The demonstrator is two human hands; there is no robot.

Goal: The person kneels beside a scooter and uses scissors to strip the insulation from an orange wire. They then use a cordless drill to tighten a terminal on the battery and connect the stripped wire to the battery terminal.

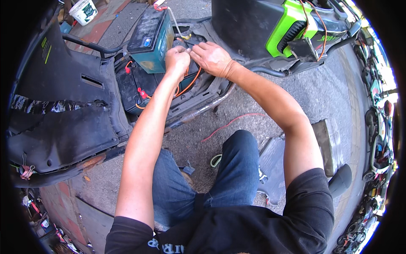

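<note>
Grey pavement (239,106), open room below and right of the hands. Left hand (177,62) and right hand (210,59) nearly meet, fingers drawn in; cannot tell what, if anything, they grip. Teal battery (151,47) just left of left hand, edge crowding it. Orange wire (196,78) below both; scooter rail (203,105) farther down.

Head camera: left fisheye of a pair, worn on that person's head.
Facing: down and forward, across jeans (237,169) to the near edge of the scooter (84,127).
Range: close above black shirt (237,228); left hand (177,61) and right hand (210,58) farther off.
Rim: straight edges bend.
</note>
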